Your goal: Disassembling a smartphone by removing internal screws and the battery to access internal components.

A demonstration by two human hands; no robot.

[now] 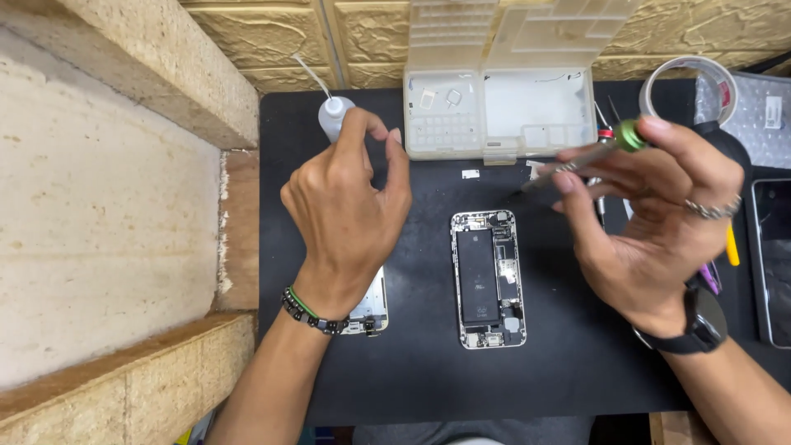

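An opened phone body (487, 278) with its black battery and boards exposed lies on the black mat (412, 371). My right hand (651, 222) hovers to its upper right, holding a green-capped screwdriver (589, 152) with the tip pointing left. My left hand (350, 210) is raised left of the phone, fingers pinched together near a small white squeeze bottle (333, 115); whether something tiny sits between the fingertips cannot be told. A detached screen panel (372, 309) lies partly hidden under my left wrist.
A clear plastic parts box (498, 115) stands open at the back of the mat. A tape roll (692, 78) and other tools lie at the right, with another dark device (770, 264) at the far right edge. Stone-look ledges border the left.
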